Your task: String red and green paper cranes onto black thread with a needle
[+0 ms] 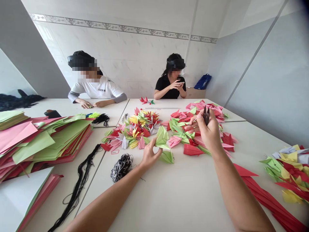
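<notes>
My left hand [150, 155] rests on the white table [183, 193] and pinches a light green folded paper piece [162, 138] by its lower edge. Another green folded piece [167, 156] lies just right of that hand. My right hand [208, 132] is raised above the paper heap, closed around small black snips [206, 115] whose tips point up. A thin thread seems to run from that hand toward the green piece. Red, pink and green folded pieces [193, 141] lie under and around the right hand.
A colourful heap of folded cranes [137, 127] sits left of centre. Black cord lies in a coil [122, 166] and a long strand [79, 183]. Stacks of coloured paper sheets [41, 141] fill the left side. More folded pieces [289, 167] lie at right. Two people sit across the table.
</notes>
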A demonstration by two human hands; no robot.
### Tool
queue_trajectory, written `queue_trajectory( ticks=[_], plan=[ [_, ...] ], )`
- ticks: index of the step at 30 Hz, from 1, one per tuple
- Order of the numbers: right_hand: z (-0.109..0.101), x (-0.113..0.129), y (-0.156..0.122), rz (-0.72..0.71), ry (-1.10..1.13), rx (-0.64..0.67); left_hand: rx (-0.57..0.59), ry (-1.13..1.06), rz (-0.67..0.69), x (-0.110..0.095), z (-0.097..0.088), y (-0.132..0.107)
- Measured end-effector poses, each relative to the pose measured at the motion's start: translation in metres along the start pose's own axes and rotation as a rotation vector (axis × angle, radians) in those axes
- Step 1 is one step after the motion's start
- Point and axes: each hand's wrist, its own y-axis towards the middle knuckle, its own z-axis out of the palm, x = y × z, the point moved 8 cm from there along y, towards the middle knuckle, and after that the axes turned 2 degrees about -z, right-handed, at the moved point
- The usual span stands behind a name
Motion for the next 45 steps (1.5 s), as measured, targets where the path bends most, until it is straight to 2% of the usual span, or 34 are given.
queue_trajectory(
  ticks=[10,16,18,23,27,31,36,41,45],
  plan=[
    [-0.052,0.032,0.003,-0.26,0.047,-0.357,0.208,0.135,0.106,0.0,0.024,-0.003],
    [-0.077,0.059,-0.007,-0.412,0.062,-0.597,0.353,0.158,0.193,-0.014,0.033,-0.007],
    [-0.081,0.066,-0.01,-0.447,0.058,-0.64,0.406,0.154,0.226,-0.02,0.035,-0.008],
    [-0.075,0.072,-0.011,-0.411,0.091,-0.57,0.47,0.123,0.264,-0.029,0.034,-0.01],
    [-0.063,0.082,-0.017,-0.389,0.117,-0.485,0.428,0.124,0.239,-0.028,0.031,-0.008],
    [-0.059,0.095,-0.026,-0.4,0.158,-0.467,0.377,0.165,0.247,-0.029,0.028,-0.009],
    [-0.056,0.101,-0.028,-0.46,0.239,-0.435,0.339,0.224,0.348,-0.044,0.031,-0.02],
    [-0.043,0.095,-0.023,-0.374,0.278,-0.297,0.379,0.219,0.455,-0.059,0.038,-0.03],
    [-0.043,0.101,-0.029,-0.347,0.344,-0.249,0.322,0.24,0.377,-0.053,0.033,-0.024]
  ],
)
